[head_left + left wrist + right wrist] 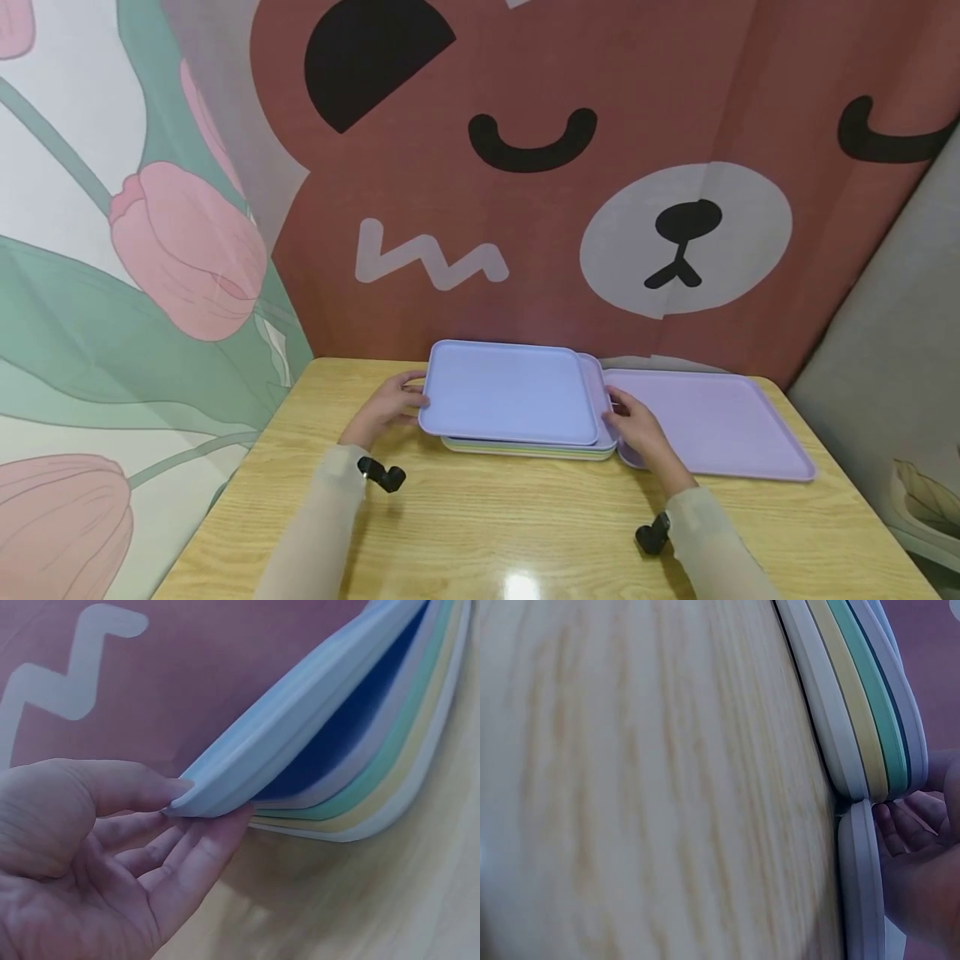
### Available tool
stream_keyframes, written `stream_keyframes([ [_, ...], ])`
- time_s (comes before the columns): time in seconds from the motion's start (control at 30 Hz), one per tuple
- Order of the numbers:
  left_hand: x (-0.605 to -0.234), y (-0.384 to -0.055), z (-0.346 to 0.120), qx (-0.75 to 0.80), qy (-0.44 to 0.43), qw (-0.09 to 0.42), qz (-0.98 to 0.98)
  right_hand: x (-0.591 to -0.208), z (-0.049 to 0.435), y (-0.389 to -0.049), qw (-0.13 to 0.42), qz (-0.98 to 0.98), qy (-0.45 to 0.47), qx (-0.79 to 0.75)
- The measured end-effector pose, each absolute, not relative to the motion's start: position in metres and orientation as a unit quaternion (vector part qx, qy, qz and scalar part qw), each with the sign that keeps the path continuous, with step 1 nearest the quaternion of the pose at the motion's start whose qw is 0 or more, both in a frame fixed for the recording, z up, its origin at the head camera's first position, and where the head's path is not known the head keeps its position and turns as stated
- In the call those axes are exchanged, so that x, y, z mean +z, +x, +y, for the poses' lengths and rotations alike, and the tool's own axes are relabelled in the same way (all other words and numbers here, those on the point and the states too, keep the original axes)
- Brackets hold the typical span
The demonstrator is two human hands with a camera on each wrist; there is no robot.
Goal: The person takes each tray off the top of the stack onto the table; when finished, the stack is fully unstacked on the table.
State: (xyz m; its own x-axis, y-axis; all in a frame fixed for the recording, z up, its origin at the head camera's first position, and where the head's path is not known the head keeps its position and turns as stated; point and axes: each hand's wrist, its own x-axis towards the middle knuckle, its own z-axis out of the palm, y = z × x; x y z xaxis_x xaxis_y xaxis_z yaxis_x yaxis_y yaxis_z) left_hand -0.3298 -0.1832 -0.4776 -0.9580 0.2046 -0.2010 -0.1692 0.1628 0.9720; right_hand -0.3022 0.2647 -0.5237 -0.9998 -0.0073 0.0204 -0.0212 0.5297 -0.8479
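My left hand (386, 406) pinches the left edge of a light blue tray (510, 392), thumb above and fingers below. In the left wrist view the blue tray (277, 712) is tilted, its held end raised off the stack. Beneath it lies a stack of trays: a lavender tray (911, 727) on top, then green (877, 712), yellow (851, 697) and white (821, 697) ones. At the stack's right end my right hand (637, 425) holds the lavender tray's edge between thumb and curled fingers; the fingertips are partly hidden.
A separate purple tray (712, 421) lies flat on the wooden table (465, 525), right of the stack and under my right hand. Behind the table hangs a cloth (540, 250) with a bear print. Flower-patterned fabric (187, 250) hangs at the left.
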Motion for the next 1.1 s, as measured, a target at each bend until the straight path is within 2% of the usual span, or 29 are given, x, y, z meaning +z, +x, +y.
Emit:
stream_keyframes([
  [0.47,-0.470,-0.329,-0.216,0.672,0.007,0.175,0.720,-0.523,0.265,-0.303,0.004,-0.871,-0.007,0.491],
  [1.1,-0.469,-0.321,-0.282,0.669,0.020,0.168,0.723,-0.523,0.264,-0.301,-0.017,-0.865,-0.025,0.501],
])
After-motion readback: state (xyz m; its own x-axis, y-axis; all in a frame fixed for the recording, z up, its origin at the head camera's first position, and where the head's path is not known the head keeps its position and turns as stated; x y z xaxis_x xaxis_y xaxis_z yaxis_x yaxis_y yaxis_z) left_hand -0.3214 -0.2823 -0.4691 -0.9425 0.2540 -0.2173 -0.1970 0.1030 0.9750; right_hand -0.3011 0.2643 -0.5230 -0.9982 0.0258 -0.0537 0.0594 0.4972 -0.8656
